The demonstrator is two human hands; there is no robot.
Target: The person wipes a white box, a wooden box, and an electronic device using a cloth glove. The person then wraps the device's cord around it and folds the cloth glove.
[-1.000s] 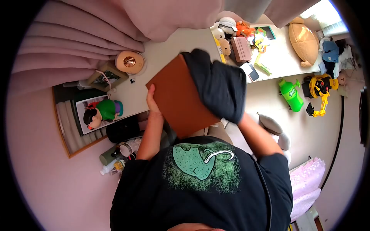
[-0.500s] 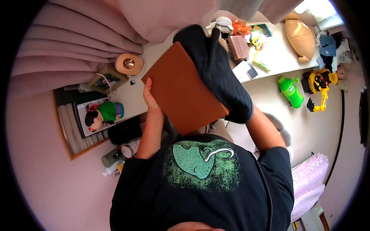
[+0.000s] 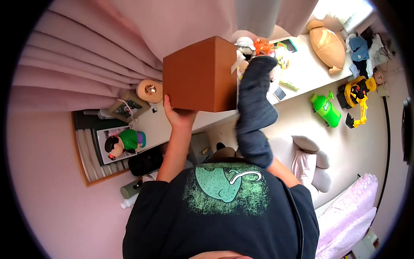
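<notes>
My left hand [image 3: 179, 117] grips a plain brown box [image 3: 192, 77] from below, the thumb up its side. The box is held up in front of me, with two of its faces toward the camera. A long black mitt [image 3: 256, 112] covers my right hand and forearm, and its surface is smeared by motion. The fingers inside it are hidden. The mitt stands just right of the box; whether it touches the box I cannot tell. A small white strip [image 3: 237, 62] shows at the box's right edge.
Behind the box runs a white desk [image 3: 319, 56] with a round lamp [image 3: 149, 90], a photo frame [image 3: 129, 105], soft toys and a brown cushion [image 3: 327, 43]. A doll figure [image 3: 125, 143] lies at left. On the floor are a green toy [image 3: 326, 110], a yellow toy excavator [image 3: 358, 99] and a grey chair [image 3: 284, 149].
The box has gone up and been turned, so a second face shows. My mitted right hand has come away from the front of the box to its right side.
</notes>
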